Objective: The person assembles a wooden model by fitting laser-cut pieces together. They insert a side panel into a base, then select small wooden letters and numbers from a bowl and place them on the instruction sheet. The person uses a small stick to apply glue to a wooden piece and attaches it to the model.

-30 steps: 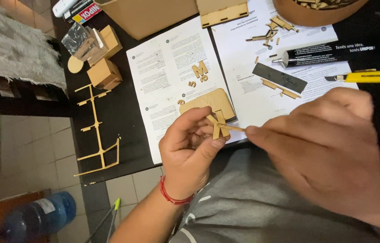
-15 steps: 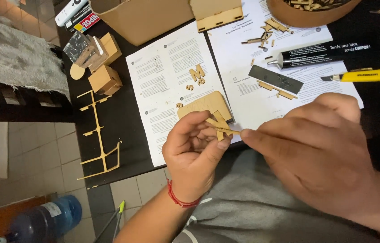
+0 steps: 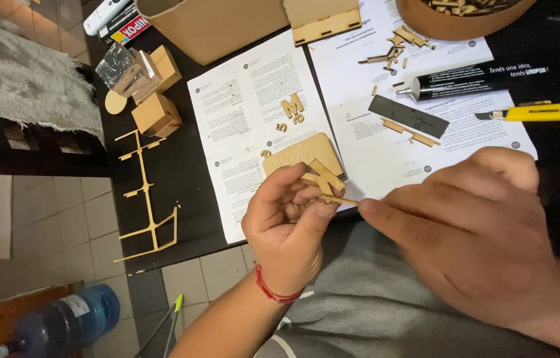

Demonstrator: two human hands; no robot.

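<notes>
My left hand [image 3: 285, 232], with a red thread band at the wrist, pinches a small laser-cut wooden piece [image 3: 325, 180] shaped like crossed strips, just above the table's near edge. My right hand [image 3: 465, 232] meets it from the right, its fingertips touching the thin end of the same piece. Under the piece lies a rounded wooden plate [image 3: 293, 154] on a printed instruction sheet [image 3: 253, 99].
On the black table [image 3: 180, 166] lie a glue tube [image 3: 472, 81], a yellow utility knife [image 3: 545, 111], a dark flat strip [image 3: 407, 116], small wooden offcuts, cardboard cubes [image 3: 155, 114], a leftover wooden frame [image 3: 147, 199] and a round bowl [image 3: 452, 16] of parts. A water bottle [image 3: 61, 325] stands on the floor.
Both hands stay together on the wooden piece with only slight finger shifts. The view has drifted a little, so the table items sit slightly higher in the frame.
</notes>
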